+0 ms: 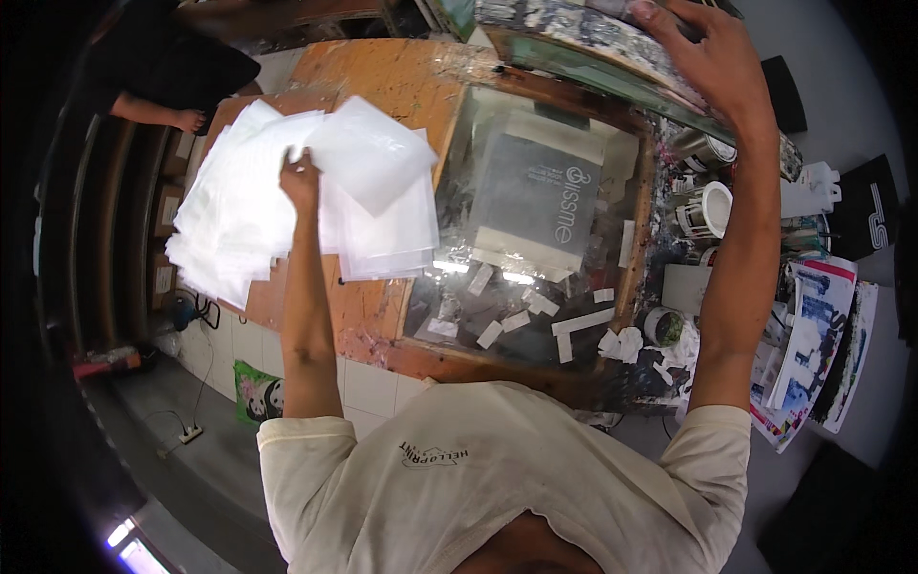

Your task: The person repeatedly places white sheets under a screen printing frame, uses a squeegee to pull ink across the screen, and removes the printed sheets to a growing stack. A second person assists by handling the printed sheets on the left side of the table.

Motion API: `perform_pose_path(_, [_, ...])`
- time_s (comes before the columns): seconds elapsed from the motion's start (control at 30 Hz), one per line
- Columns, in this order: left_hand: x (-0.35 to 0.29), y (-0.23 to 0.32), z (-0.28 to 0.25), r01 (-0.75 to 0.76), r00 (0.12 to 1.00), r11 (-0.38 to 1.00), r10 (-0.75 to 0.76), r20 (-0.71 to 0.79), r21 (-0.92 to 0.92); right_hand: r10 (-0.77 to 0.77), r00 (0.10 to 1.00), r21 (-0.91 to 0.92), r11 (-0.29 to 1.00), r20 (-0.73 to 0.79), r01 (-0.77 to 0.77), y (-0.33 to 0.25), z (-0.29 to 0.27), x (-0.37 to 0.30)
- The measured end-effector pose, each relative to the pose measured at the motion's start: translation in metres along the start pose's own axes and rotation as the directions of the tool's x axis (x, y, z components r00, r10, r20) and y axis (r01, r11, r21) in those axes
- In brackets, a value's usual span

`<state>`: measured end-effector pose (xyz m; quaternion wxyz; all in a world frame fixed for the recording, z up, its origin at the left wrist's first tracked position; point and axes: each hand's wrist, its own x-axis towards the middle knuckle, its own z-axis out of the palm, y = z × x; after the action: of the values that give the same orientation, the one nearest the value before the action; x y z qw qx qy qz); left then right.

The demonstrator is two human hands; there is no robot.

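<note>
My left hand (300,182) pinches the left edge of a translucent white plastic sheet (375,158), held tilted over the wooden table. Beneath and right of it lies a smaller pile of similar sheets (382,249). To the left spreads a larger fanned stack (234,210). At the upper right, my right hand (715,57) is closed over the edge of a raised, paint-smeared frame (583,40); part of the fingers is cut off by the picture's top. Between my arms, a glass-topped panel (435,311) shows a grey rectangle with pale lettering (531,187).
Tape strips (516,321) dot the glass. On the right crowd an open white tub (715,210), a can (663,325), a white bottle (813,191) and paint-marked papers (803,335). At the far left, another person's hand (191,121) hangs near the table corner, beside shelves (110,230).
</note>
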<state>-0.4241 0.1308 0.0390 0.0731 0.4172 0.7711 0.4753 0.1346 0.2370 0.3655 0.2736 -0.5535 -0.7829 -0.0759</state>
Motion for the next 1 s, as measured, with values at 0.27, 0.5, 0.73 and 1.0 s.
perform_pose_path(0.27, [-0.212,0.054,0.036,-0.665,0.711,0.642,0.386,0.588,0.382,0.1,0.986,-0.015,0.995,0.134,-0.099,-0.014,-0.031,-0.003])
perform_pose_path(0.5, [-0.32,0.152,0.139,-0.68,0.569,0.729,0.454,0.686,0.082,0.163,0.963,0.002,0.986,0.217,-0.168,-0.041,-0.025,-0.014])
perform_pose_path(0.73, [-0.354,0.195,0.174,-0.707,0.432,0.698,0.555,0.711,-0.116,0.109,0.98,0.13,0.983,0.165,-0.131,-0.033,-0.044,-0.019])
perform_pose_path(1.0, [-0.355,0.19,0.154,-0.685,0.566,0.715,0.403,0.719,0.139,-0.004,0.988,0.26,0.965,0.155,-0.037,-0.015,-0.053,-0.024])
